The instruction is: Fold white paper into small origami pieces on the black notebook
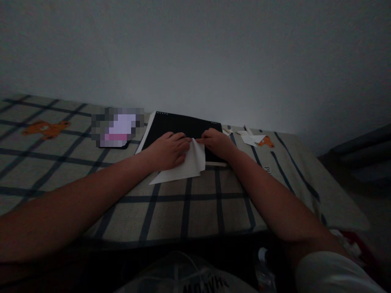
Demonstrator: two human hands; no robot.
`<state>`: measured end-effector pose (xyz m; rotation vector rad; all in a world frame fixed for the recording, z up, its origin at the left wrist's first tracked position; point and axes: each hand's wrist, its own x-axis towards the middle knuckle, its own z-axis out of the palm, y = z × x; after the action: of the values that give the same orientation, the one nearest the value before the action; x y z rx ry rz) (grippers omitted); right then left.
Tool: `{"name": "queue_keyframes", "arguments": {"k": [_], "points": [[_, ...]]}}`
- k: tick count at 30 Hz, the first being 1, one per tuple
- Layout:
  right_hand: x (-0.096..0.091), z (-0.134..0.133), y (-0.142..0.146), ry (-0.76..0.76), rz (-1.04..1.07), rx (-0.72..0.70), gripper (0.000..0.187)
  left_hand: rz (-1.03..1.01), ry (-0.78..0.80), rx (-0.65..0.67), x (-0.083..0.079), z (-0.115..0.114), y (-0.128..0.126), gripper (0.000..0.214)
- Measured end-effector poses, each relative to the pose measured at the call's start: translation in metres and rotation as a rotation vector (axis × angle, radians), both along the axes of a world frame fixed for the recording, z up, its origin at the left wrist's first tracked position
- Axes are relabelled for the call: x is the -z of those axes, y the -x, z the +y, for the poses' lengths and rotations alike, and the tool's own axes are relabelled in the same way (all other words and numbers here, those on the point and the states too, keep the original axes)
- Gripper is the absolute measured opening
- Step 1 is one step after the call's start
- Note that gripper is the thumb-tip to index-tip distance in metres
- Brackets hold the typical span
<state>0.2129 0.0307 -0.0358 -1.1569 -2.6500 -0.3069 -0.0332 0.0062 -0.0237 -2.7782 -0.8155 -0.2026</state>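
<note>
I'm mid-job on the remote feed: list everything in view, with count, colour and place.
Folded paper: 1, white, under the hands
Black-covered pad: 1, black with pale edges, beneath the paper
Phone: 1, lilac-pink lit screen, left of the pad
Paper pieces: several, whitish, right of the pad
Checked cloth: 1, greyish with dark lines, beneath the pad
Animal-like prints: 2, orange, cloth's left and right
Wall: 1, grey, behind
Bottle: 1, clear with pale cap, below the cloth's front edge
Sleeve: 1, pale, lower right
Forearms: 2, bare, reaching forward
Left hand: 1, bare, on the paper
Right hand: 1, bare, at the paper's peak
</note>
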Motion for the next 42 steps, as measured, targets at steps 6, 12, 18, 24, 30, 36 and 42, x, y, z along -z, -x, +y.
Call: {"name": "queue_keyframes", "arguments": {"k": [6, 12, 18, 24, 30, 36, 42], "points": [[-0.002, 0.000, -0.001, 0.029, 0.005, -0.001, 0.031, 0.009, 0.000, 0.009, 0.002, 0.001, 0.001, 0.040], [-0.005, -0.003, 0.002, -0.002, -0.056, 0.011, 0.028, 0.018, -0.003, -0.004, -0.001, 0.001, -0.003, 0.042], [-0.008, -0.006, 0.005, -0.006, -0.084, 0.005, 0.026, 0.001, 0.010, -0.009, 0.000, 0.001, -0.004, 0.042], [-0.001, -0.001, 0.000, 0.010, 0.057, -0.032, 0.027, -0.017, -0.040, 0.017, 0.005, 0.002, -0.003, 0.037], [0.003, 0.002, -0.003, 0.006, 0.225, -0.089, 0.029, -0.061, -0.046, 0.023, 0.003, 0.000, -0.001, 0.034], [0.003, 0.004, -0.006, -0.020, 0.347, -0.159, 0.033, -0.141, 0.036, -0.071, -0.009, -0.004, -0.002, 0.040], [0.001, 0.005, -0.005, -0.090, 0.458, -0.156, 0.034, -0.366, 0.280, -0.244, -0.009, 0.003, 0.002, 0.045]]}}
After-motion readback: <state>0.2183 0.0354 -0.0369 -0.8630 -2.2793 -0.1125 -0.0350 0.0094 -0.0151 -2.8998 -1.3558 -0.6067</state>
